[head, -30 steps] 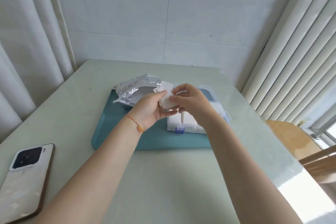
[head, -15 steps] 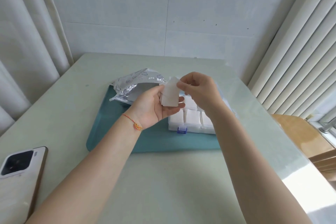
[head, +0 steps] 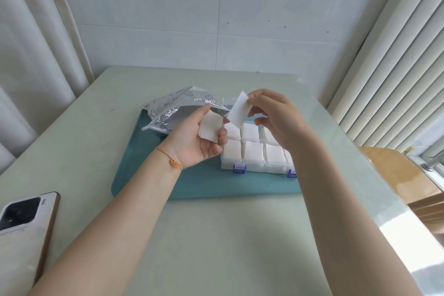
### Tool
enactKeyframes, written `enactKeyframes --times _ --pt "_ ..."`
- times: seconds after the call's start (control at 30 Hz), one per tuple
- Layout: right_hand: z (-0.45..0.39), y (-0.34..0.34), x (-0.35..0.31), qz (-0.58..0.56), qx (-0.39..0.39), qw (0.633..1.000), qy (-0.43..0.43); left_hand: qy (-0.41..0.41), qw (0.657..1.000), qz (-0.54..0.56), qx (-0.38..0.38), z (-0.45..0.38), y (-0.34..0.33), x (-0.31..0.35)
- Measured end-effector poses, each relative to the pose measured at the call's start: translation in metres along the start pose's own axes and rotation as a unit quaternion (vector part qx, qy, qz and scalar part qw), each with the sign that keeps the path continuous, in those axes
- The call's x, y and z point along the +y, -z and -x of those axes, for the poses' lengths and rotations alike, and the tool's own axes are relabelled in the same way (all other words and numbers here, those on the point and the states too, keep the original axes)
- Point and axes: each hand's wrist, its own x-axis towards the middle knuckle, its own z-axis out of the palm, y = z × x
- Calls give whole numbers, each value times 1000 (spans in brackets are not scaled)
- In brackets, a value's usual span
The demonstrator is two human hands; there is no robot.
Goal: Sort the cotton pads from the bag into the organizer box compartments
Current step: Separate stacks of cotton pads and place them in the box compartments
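While the left hand (head: 199, 140) grips a small stack (head: 209, 127) of cotton pads between thumb and curled fingers, the right hand (head: 274, 118) pinches a single pad (head: 237, 109) by its upper edge, thumb against fingertips. That pad hangs tilted in the air above the rear left part of the box (head: 254, 166), clear of its compartments. The stack is held just left of the box, above the tray (head: 197, 185), and close to the single pad without touching it.

The box is a clear organizer with two blue latches on its near wall; it sits on the tray's right half. Five compartments in view each hold white pads (head: 253, 150); those further right are hidden by the right forearm. The box's lid stands open at the rear, only partly visible behind the hands.

The bag (head: 177, 108), silver foil with printed marks, lies left of the box on the tray's rear left corner, its mouth open toward the box.

The tray rests on a pale green table (head: 216, 247). A phone (head: 24, 228) lies camera side up, well left of the tray. A braided cord (head: 171, 160) circles the left wrist.
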Motion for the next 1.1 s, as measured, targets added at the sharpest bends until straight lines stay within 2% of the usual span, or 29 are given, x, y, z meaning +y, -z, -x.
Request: enactKeyframes --times 0.1,0.2,0.37,0.63,0.77,0.9,1.0,1.1 --pt "6 -9 -4 139 -48 989 5 -12 999 -34 -5 1 -4 -2" --pt "10 -23 -5 212 -47 976 3 -10 999 -41 -30 3 -10 -3" --pt "9 -29 -2 238 8 971 15 -10 998 -41 -43 6 -13 -2" --pt "7 -30 1 311 -40 948 46 -9 996 -72 -43 3 -10 -5" --pt "6 -31 5 349 -45 930 107 -8 996 -84 -33 2 -11 -6" --pt "12 -30 2 343 -115 928 90 -21 998 -54 -18 1 -7 -5" --pt "16 -39 3 427 -152 887 87 -26 998 -38 -30 1 -5 -4" --pt "18 -45 7 507 -136 843 116 -12 998 -47 -38 2 -8 -4"
